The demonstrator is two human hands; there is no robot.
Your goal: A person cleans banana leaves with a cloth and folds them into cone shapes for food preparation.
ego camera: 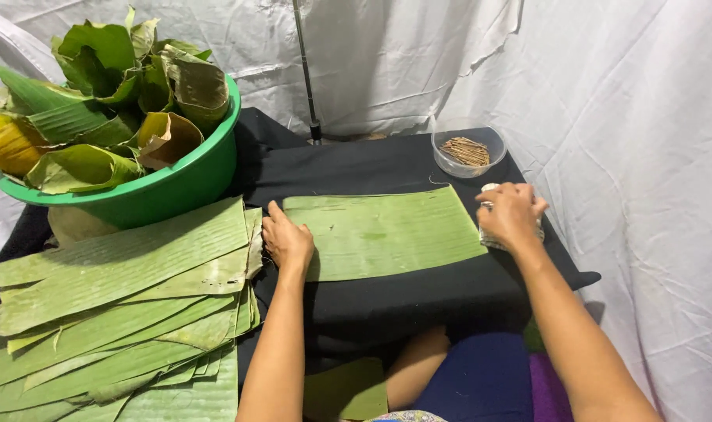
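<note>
Left hand (288, 241) pressed flat on one banana leaf (387, 230); right hand (512, 215) clutches one cloth (489, 238).

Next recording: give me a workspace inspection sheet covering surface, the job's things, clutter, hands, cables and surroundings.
Surface: black cloth over a low table.
Job's things: one flat banana leaf piece lies spread in the middle; a white cloth pad at its right edge.
Clutter: stack of cut leaves at left; green basin full of folded leaves; clear bowl of small sticks.
Hands: left hand presses flat on the leaf's left edge; right hand closed over the white pad.
Cables: nothing seen; a thin dark pole stands behind.
Surroundings: white sheeting all around.
</note>
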